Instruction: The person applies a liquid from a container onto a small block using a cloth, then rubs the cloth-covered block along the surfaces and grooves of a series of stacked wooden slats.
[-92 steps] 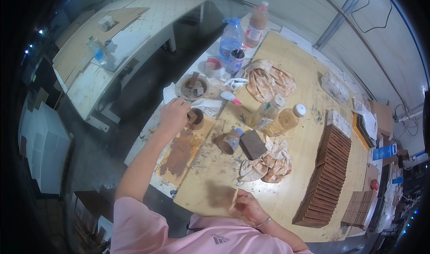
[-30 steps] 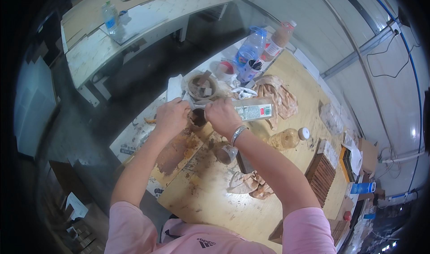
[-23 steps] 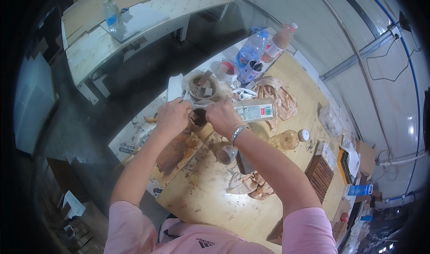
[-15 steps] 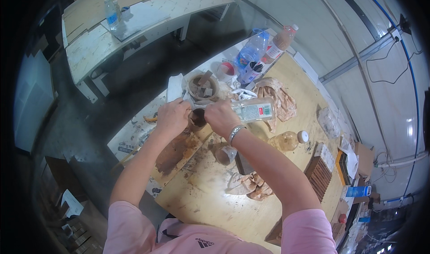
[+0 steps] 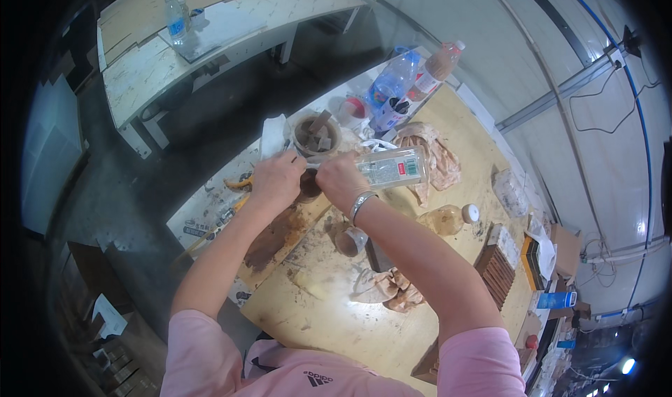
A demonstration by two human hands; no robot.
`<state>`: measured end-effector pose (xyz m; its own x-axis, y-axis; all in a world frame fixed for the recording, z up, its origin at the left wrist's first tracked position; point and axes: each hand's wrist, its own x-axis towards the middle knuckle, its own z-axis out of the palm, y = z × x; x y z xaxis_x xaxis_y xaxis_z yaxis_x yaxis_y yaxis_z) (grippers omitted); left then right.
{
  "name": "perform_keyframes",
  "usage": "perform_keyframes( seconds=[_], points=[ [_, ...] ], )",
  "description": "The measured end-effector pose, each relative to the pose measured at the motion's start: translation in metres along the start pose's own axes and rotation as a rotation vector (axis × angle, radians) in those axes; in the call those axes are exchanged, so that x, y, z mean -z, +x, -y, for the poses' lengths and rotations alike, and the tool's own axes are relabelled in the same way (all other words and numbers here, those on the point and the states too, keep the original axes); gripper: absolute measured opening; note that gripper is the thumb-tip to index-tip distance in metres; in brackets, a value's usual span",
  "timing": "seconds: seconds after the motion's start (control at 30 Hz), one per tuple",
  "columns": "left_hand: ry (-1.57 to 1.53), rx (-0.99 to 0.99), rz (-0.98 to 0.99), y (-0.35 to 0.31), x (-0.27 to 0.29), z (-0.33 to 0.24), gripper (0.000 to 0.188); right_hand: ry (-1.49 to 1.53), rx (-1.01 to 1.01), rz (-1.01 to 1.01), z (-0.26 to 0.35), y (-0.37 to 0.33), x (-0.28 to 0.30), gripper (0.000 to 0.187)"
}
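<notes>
My right hand point(image 5: 341, 182) is wrapped round the neck end of a clear bottle point(image 5: 392, 167) with a small label. The bottle lies almost level, its base pointing right and its mouth hidden by my fingers. Just below, between my two hands, stands a dark brown cup point(image 5: 310, 184). My left hand point(image 5: 278, 180) is closed at the left of this cup, and whatever its fingers hold is hidden. Right behind the hands sits a round tub point(image 5: 302, 142) with brown and grey pieces in it.
Behind the tub stand a blue-tinted jug point(image 5: 399, 74) and a pinkish bottle point(image 5: 439, 67). Stained cloths point(image 5: 435, 149) lie at the right. Nearer are a tipped clear cup point(image 5: 350, 242), a bottle of yellowish liquid point(image 5: 444, 221) and a brown slatted block point(image 5: 496, 274).
My right hand and the clear bottle have shifted slightly left, and the bottle's base end has risen a little. My left hand has barely moved.
</notes>
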<state>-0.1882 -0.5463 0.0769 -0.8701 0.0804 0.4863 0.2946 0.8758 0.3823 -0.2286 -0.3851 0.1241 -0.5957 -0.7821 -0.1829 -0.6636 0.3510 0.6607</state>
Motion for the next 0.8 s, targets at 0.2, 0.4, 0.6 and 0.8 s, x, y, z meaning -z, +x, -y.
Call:
perform_keyframes(
  seconds=[0.2, 0.4, 0.6, 0.8],
  points=[
    [-0.141, 0.087, 0.029, 0.001, 0.005, -0.006, 0.002, 0.004, -0.023, 0.026, 0.001, 0.002, 0.001, 0.017],
    [-0.024, 0.037, 0.193, 0.004, 0.001, -0.008, 0.006, 0.100, -0.006, 0.054, 0.003, 0.001, 0.002, 0.016],
    [-0.025, -0.050, 0.030, 0.009, -0.004, -0.002, 0.008, 0.074, 0.011, 0.071, 0.001, 0.000, 0.012, 0.017],
    [-0.008, -0.009, 0.201, 0.008, -0.001, -0.005, 0.010, 0.115, -0.029, 0.050, 0.002, -0.002, 0.001, 0.016]
  ],
)
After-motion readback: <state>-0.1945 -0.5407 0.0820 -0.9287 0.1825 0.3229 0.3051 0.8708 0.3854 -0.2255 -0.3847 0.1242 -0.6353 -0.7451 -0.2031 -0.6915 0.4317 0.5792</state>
